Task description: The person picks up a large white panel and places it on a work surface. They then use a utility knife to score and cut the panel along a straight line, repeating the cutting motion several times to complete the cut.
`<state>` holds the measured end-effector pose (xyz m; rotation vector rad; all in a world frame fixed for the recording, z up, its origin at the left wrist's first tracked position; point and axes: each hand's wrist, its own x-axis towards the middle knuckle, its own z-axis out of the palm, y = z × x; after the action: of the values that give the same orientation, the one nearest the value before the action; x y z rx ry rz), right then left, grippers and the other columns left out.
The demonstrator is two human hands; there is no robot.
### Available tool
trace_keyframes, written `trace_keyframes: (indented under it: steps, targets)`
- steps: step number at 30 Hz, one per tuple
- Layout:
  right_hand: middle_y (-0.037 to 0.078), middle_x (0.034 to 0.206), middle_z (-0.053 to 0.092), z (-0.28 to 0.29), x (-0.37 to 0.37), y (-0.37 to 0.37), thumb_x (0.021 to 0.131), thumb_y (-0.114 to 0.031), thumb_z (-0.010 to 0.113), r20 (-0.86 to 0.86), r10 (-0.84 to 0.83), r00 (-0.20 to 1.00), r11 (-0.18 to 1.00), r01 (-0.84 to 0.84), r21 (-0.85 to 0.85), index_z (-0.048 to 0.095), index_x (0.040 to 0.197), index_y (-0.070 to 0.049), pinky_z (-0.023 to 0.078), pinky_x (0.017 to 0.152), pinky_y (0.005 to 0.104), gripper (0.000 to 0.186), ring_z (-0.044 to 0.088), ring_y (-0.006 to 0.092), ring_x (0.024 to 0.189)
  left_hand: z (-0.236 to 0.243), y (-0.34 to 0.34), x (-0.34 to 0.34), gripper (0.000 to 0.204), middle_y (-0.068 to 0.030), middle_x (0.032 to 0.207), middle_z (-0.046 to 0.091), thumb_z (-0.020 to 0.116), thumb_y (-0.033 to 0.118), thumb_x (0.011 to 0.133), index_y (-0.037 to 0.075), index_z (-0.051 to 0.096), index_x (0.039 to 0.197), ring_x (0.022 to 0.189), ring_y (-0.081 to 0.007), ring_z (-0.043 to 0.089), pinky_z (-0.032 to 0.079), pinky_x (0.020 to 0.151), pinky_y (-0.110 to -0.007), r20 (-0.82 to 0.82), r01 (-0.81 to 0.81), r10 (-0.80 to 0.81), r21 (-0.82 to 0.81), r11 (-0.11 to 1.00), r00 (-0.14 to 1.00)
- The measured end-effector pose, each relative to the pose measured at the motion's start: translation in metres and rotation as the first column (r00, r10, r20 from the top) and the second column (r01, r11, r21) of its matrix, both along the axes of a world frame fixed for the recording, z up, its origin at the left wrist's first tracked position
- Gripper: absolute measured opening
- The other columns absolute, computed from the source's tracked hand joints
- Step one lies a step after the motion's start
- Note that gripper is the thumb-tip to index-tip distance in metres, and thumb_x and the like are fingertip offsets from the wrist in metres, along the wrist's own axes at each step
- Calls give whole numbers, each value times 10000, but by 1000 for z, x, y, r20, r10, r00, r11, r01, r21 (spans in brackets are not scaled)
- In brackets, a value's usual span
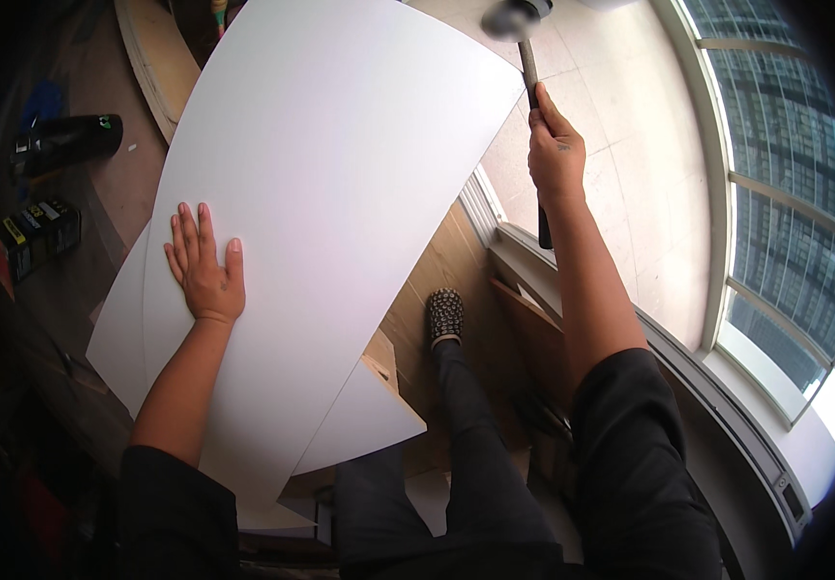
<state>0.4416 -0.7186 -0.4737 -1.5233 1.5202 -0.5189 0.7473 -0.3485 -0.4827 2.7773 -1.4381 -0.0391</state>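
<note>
Left hand (205, 263): flat on the board (330, 193)
Right hand (556, 153): right of board, around hammer (527, 58) handle
Window (775, 193): far right
Shoe (444, 316): on floor (441, 266), below board

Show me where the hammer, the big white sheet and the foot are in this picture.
hammer (531, 72), head view, on the bare handle between the metal head and the right hand.
white sheet (340, 184), head view, on the middle of its top face.
foot (444, 316), head view, on the top of the studded shoe.

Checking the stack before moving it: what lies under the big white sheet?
Another white sheet peeks out beneath the big white sheet, over wooden flooring. Anything further beneath is covered.
</note>
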Motion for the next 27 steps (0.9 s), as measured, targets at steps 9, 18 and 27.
trace_keyframes:
  steps: [9,18,27]
  targets:
    - [-35,826,595,-3,-15,30,1059,-136,582,-70,24,997,999,-27,-34,627,1448,-167,426,584,210,392,444,32,629,3,4,1,687,-129,1724,206,449,444,1052,161,271,1653,1598,-314,149,48,1271,-535,-4,-1,1,-2,1000,1000]
    - [-47,629,418,22,14,-17,1029,-306,658,199,-224,954,969,195,154,592,1326,-33,380,441,245,409,421,70,478,3,5,0,683,-130,1724,204,452,435,1054,162,270,1653,1601,-311,139,40,1273,-530,-8,-11,11,-1,1000,1000]
    - [-23,645,437,0,37,-55,928,-351,801,332,-210,920,949,110,294,599,1018,-36,387,506,273,385,451,115,539,2,4,0,682,-117,1726,202,442,443,1055,174,263,1655,1602,-302,136,42,1275,-524,-3,-9,9,-1,1000,1000]
